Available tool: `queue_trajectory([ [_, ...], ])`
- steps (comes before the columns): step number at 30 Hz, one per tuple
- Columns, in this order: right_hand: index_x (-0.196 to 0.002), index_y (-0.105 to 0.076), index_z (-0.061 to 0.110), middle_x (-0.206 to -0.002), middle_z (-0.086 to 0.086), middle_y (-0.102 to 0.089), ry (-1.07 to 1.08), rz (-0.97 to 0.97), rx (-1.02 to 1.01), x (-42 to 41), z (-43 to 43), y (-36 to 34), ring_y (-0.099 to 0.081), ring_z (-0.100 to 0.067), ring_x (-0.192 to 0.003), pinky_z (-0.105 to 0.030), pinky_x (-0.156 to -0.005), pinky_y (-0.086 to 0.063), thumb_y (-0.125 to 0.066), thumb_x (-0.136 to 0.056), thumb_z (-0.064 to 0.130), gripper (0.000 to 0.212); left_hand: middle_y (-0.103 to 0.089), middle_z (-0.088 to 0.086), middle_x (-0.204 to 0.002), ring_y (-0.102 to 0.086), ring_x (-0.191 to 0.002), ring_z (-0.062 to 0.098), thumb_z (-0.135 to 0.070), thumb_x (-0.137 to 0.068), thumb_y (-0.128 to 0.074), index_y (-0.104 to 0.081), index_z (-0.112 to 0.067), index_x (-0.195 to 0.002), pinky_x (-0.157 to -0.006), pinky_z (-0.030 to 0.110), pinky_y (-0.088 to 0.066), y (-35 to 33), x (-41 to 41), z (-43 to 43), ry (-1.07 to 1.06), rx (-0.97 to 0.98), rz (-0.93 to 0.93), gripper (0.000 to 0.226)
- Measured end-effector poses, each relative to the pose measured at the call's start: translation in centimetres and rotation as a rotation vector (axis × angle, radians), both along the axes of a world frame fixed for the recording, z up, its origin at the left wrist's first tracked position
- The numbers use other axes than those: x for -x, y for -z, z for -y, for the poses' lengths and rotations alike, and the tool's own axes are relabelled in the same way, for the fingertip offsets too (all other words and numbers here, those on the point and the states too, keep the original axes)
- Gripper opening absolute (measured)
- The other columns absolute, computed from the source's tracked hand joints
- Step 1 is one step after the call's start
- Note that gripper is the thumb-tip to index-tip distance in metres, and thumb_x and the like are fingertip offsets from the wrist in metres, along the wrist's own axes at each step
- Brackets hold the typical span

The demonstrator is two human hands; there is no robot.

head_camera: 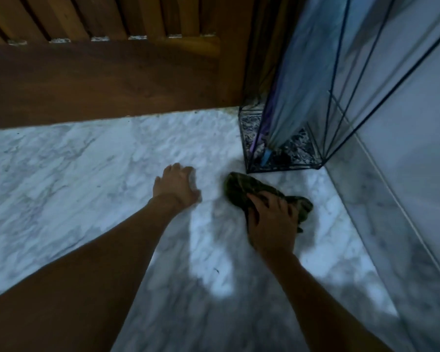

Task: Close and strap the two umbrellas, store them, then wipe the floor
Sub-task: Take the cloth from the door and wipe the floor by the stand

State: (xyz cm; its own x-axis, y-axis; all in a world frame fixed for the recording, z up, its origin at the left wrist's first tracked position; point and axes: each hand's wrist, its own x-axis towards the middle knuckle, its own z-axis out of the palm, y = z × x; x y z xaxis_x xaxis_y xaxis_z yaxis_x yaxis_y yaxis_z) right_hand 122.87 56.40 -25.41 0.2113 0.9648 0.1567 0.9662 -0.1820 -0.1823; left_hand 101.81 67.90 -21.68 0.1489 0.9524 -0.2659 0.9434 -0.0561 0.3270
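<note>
Right hand (272,222) grip clenched on crumpled dark green cloth (241,189), pressed to white marble floor (74,161) near black wire umbrella stand (285,166), far right. Pale blue umbrella (302,92) stored inside. Left hand (177,185) released, flat, bracing. Advise: overlapping strokes, firm pressure, reach stand base.

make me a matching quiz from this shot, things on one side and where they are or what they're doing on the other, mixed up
Things:
1. left hand
2. right hand
3. green cloth
4. blue umbrella

States:
A. standing in the wire stand by the corner
B. pressed flat on the bare marble floor
C. gripping the cloth
D. bunched on the floor in front of the stand

Pairs: 1-B, 2-C, 3-D, 4-A
</note>
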Motion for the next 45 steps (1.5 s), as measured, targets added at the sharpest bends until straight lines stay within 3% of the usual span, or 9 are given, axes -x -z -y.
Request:
queue_trajectory([
  [4,-0.126,-0.063,0.022,-0.137,-0.019,-0.053,0.162,-0.049,0.074,-8.6,0.1,0.0,-0.049,-0.039,-0.126,-0.056,-0.109,-0.035,-0.056,-0.090,0.046,0.044,-0.035,0.013,-0.141,-0.035,-0.133,0.032,-0.052,-0.079,-0.061,-0.054,-0.019,-0.121,-0.104,0.053,-0.040,0.4,-2.1,2.6,-0.029,0.127,-0.054,0.054],
  [13,-0.123,-0.066,0.017,-0.111,-0.017,-0.068,0.076,-0.208,0.103,-3.7,0.7,-2.0,-0.060,-0.041,-0.100,-0.048,-0.093,-0.046,-0.059,-0.095,0.024,0.030,-0.060,0.011,-0.107,-0.061,-0.103,0.030,-0.059,-0.080,-0.055,-0.062,-0.016,-0.089,-0.089,0.039,-0.053,-2.0,-4.2,4.9,-0.090,0.174,0.137,0.044],
  [18,-0.131,-0.059,0.021,-0.112,-0.007,-0.067,-0.081,-0.501,0.113,1.9,0.4,-3.8,-0.060,-0.024,-0.105,-0.034,-0.089,-0.045,-0.048,-0.101,0.025,0.032,-0.067,0.006,-0.096,-0.062,-0.077,0.017,-0.044,-0.093,-0.059,-0.065,-0.012,-0.103,-0.067,0.026,-0.049,-4.3,-5.6,5.2,-0.361,0.315,0.518,0.033],
  [22,-0.126,-0.061,0.023,-0.109,-0.004,-0.064,-0.184,-0.625,-0.005,2.8,-1.7,-10.1,-0.062,-0.021,-0.098,-0.027,-0.081,-0.046,-0.053,-0.097,0.023,0.029,-0.068,0.008,-0.102,-0.065,-0.094,0.023,-0.027,-0.094,-0.062,-0.056,-0.019,-0.092,-0.077,0.034,-0.054,-9.2,-3.5,3.5,-0.584,0.407,0.915,0.010],
  [26,-0.125,-0.056,0.028,-0.113,-0.003,-0.064,-0.220,-0.745,-0.124,4.0,-3.4,-20.4,-0.062,-0.019,-0.098,-0.029,-0.077,-0.050,-0.057,-0.095,0.021,0.031,-0.068,0.007,-0.104,-0.065,-0.099,0.023,-0.021,-0.099,-0.053,-0.063,-0.015,-0.103,-0.091,0.039,-0.055,-20.0,-2.1,1.9,-0.547,0.491,1.249,0.012],
  [33,-0.149,-0.033,0.026,-0.128,0.011,-0.055,-0.354,-1.050,-0.085,6.8,-4.3,-47.4,-0.057,-0.004,-0.117,-0.022,-0.101,-0.047,-0.067,-0.092,0.018,0.067,-0.069,0.012,-0.110,-0.067,-0.100,0.023,-0.019,-0.098,-0.049,-0.064,-0.010,-0.111,-0.077,0.034,-0.060,-47.9,1.3,1.9,-0.550,0.458,1.443,0.022],
  [38,-0.127,-0.051,0.034,-0.110,0.024,-0.068,-0.488,-1.240,0.066,10.0,-4.3,-71.3,-0.064,0.009,-0.103,-0.010,-0.083,-0.050,-0.067,-0.092,0.022,0.040,-0.071,0.010,-0.111,-0.071,-0.086,0.017,-0.025,-0.095,-0.051,-0.066,-0.012,-0.113,-0.066,0.028,-0.058,-71.3,6.2,3.7,-0.497,0.408,1.395,0.027],
  [42,-0.115,-0.063,0.031,-0.106,0.013,-0.073,-0.477,-1.264,0.135,14.0,-4.9,-88.1,-0.070,-0.003,-0.100,-0.022,-0.083,-0.057,-0.062,-0.093,0.040,0.023,-0.073,0.009,-0.115,-0.067,-0.108,0.023,-0.030,-0.094,-0.054,-0.069,-0.013,-0.118,-0.097,0.037,-0.051,-86.7,11.1,5.4,-0.477,0.365,1.356,0.033],
  [45,-0.106,-0.062,0.035,-0.100,0.018,-0.070,-0.542,-1.133,0.243,17.5,-5.4,-97.6,-0.069,0.004,-0.088,-0.017,-0.075,-0.059,-0.061,-0.096,0.038,0.010,-0.073,0.009,-0.115,-0.067,-0.110,0.025,-0.030,-0.094,-0.057,-0.068,-0.011,-0.119,-0.096,0.038,-0.052,-95.2,15.7,6.8,-0.497,0.322,1.372,0.034],
])
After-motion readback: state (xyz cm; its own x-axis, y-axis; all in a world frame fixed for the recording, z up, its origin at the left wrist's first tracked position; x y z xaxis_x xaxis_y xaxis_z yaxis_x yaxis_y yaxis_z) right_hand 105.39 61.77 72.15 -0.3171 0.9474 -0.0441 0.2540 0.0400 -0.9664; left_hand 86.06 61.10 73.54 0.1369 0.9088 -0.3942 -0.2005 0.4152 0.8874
